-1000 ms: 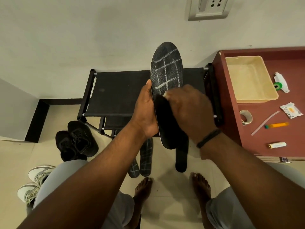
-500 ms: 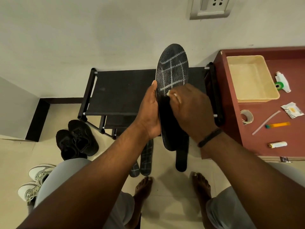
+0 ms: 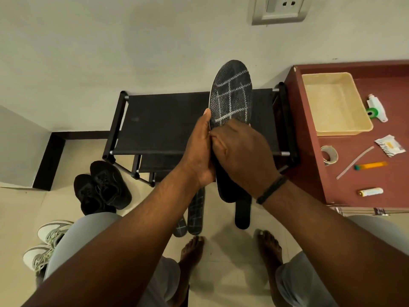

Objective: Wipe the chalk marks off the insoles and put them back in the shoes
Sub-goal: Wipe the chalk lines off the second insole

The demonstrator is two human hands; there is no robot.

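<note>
I hold a black insole (image 3: pixel 232 94) upright over the shoe rack; a white chalk grid covers its upper half. My left hand (image 3: pixel 199 151) grips its left edge from behind. My right hand (image 3: pixel 243 151) lies across the insole's middle with curled fingers pressed on the surface just below the grid; no cloth shows under them. On the floor by my feet lie two chalk-marked insoles (image 3: pixel 195 213) and one plain black insole (image 3: pixel 242 214). A pair of black shoes (image 3: pixel 104 187) stands left of the rack, and grey-white sneakers (image 3: pixel 47 242) are at the lower left.
The black fabric shoe rack (image 3: pixel 159 122) stands against the wall. To the right is a red table (image 3: pixel 363 178) with a beige tray (image 3: pixel 332 103), a tape roll (image 3: pixel 329 154) and small items. My bare feet (image 3: pixel 192 253) are on the tiled floor.
My right hand has slid leftward and down across the insole, from the grid's lower edge toward my left thumb. The insole has tilted slightly to the right.
</note>
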